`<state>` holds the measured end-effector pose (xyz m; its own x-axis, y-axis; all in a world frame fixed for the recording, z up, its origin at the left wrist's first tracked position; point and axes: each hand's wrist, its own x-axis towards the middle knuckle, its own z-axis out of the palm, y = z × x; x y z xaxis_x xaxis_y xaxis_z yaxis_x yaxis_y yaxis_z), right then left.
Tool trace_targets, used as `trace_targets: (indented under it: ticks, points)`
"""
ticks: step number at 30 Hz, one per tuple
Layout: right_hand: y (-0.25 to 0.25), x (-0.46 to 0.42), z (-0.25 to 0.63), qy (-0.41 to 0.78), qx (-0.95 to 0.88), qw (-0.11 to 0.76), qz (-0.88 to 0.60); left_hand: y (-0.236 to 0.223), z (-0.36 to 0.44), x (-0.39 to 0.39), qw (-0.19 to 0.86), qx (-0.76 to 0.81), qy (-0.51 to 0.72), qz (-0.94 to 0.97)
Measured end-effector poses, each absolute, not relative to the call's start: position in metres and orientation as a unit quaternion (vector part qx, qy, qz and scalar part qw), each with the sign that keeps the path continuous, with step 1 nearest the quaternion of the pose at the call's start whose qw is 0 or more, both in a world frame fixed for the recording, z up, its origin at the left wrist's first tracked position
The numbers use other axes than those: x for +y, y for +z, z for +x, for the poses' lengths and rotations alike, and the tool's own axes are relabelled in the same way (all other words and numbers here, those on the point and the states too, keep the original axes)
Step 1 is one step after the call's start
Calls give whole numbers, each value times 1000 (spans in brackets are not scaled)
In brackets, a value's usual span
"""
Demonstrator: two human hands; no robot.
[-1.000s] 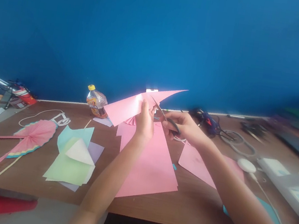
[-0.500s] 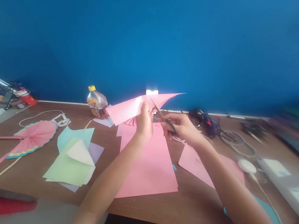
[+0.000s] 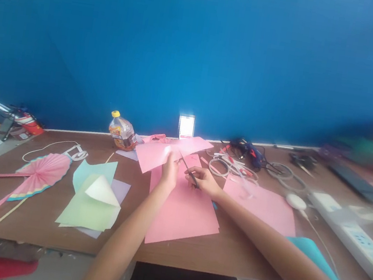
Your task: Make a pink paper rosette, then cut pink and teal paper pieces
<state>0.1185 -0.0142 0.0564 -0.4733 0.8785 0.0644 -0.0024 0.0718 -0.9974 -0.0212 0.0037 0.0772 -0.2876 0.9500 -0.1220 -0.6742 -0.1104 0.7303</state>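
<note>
My left hand (image 3: pixel 169 171) pinches a pink paper sheet (image 3: pixel 156 152) held low over the brown table (image 3: pixel 243 251). My right hand (image 3: pixel 203 181) grips black-handled scissors (image 3: pixel 188 170), whose blades point up-left into the sheet's edge beside my left thumb. Under both hands lies a larger pink sheet (image 3: pixel 180 214).
Pastel green and lilac papers (image 3: pixel 91 200) lie to the left, a pleated pink fan (image 3: pixel 39 174) farther left. A plastic bottle (image 3: pixel 122 131) stands by the blue wall. Another pink sheet (image 3: pixel 261 205), cables, a glue gun (image 3: pixel 250 150) and a power strip (image 3: pixel 351 230) are on the right.
Both hands have dropped toward the table and the held pink sheet now lies lower and flatter. The view has tilted up and shifted a little.
</note>
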Motion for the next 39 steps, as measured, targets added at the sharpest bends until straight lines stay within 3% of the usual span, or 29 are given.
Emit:
trace_targets:
  ticks: [12, 18, 39]
  points:
    - [38, -15, 121, 587, -626, 351, -375, 51, -21, -8, 588, 320, 713, 209]
    - [38, -25, 121, 594, -622, 340, -380, 45, -21, -14, 602, 388, 677, 169]
    - [37, -25, 124, 598, -630, 335, -365, 40, -24, -20, 539, 432, 681, 243]
